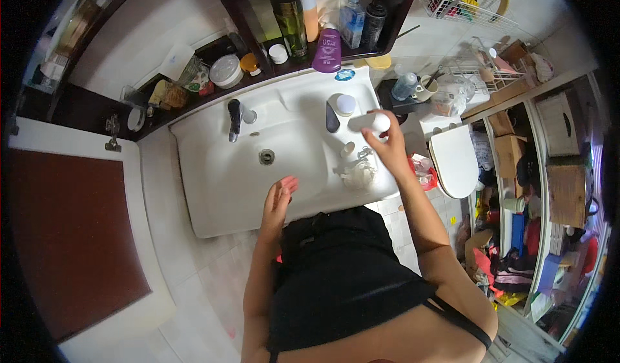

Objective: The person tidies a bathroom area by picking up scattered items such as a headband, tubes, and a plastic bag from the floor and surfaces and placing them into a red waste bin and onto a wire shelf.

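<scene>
My right hand [387,140] is closed around a white, round-topped container [380,123] above the right side of the white sink [213,195]. Its exact kind does not show. Over the near part of the basin hovers my left hand [281,194], its fingers loosely stretched and nothing in them. On the ledge near my right hand stand a jar with a pale lid [345,104], a dark oblong item [332,118] and a small white cylinder [348,149]. Below them lies a crumpled whitish, translucent bundle [359,174].
A black-handled faucet [234,119] rises behind the drain [266,157]. Dark shelves above hold several bottles, among them a purple tube [328,50]. To the right are a toilet with a white lid [453,161], a red-and-white bag [423,171] and crowded shelving [539,189].
</scene>
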`<action>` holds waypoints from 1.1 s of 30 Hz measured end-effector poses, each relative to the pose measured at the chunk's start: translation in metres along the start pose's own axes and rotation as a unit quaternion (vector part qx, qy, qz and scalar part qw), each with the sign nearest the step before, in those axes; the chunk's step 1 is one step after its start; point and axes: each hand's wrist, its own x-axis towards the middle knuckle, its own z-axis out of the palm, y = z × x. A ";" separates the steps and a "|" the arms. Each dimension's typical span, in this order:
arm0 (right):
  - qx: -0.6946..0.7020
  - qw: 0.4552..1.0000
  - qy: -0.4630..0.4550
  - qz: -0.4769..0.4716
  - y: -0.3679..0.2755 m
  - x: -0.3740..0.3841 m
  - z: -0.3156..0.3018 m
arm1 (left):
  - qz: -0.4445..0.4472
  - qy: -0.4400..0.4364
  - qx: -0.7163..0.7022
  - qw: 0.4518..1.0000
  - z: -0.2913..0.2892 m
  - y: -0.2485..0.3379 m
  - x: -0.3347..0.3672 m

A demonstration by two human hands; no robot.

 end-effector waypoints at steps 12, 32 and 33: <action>-0.204 0.969 -0.085 0.106 0.148 -0.010 0.051 | -0.061 0.037 -0.055 0.996 -0.062 -0.001 -0.014; -0.295 0.954 0.052 0.001 0.055 0.009 0.014 | -0.071 -0.013 -0.038 0.997 -0.088 -0.023 0.023; -0.293 0.954 0.062 -0.020 0.036 0.017 0.014 | -0.070 -0.022 -0.036 0.997 -0.086 -0.024 0.025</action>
